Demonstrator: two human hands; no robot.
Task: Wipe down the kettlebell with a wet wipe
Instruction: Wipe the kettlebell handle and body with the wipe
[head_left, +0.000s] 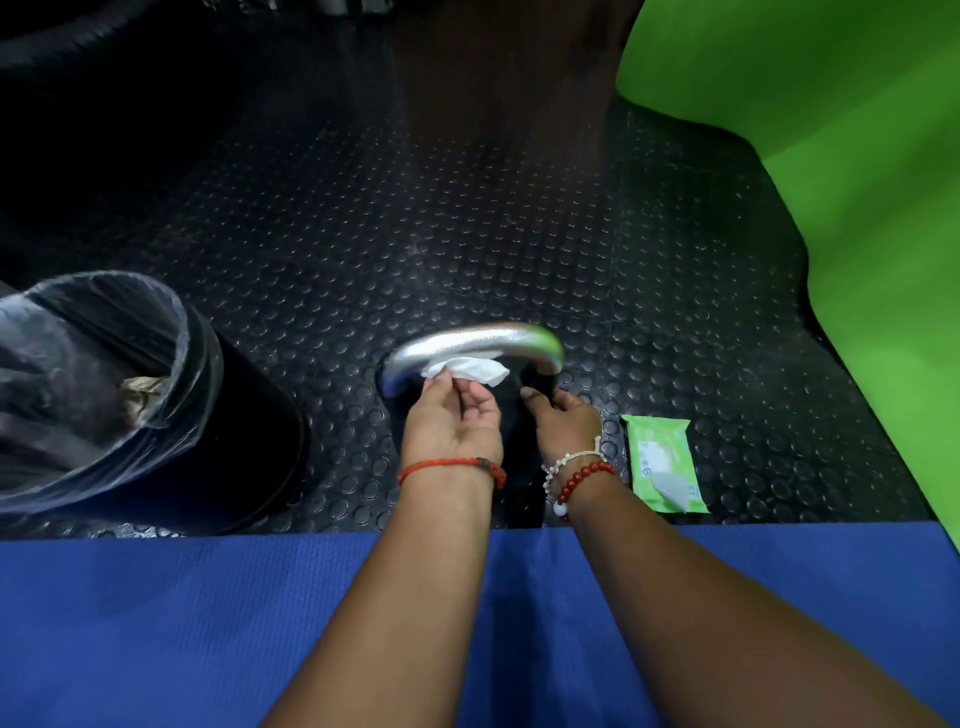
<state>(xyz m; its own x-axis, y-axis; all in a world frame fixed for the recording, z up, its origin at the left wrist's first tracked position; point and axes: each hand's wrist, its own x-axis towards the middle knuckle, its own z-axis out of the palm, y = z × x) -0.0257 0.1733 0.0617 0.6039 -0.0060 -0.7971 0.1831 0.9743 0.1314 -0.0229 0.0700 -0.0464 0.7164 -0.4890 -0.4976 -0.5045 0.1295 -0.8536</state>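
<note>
Kettlebell (467, 340) between bin (249, 415) and wipes pack (665, 457)

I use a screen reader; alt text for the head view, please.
The left hand pinches a wet wipe against the silver handle of a black kettlebell; the right hand grips its side. Green wipe pack right, lined bin left.

Landmark: kettlebell (467, 340), on floor (467, 208). On its handle: wet wipe (470, 370). Left of kettlebell: bin (104, 395). Just right: wipe pack (665, 462). Before it: mat (156, 623). Right and behind: second mat (831, 156).
</note>
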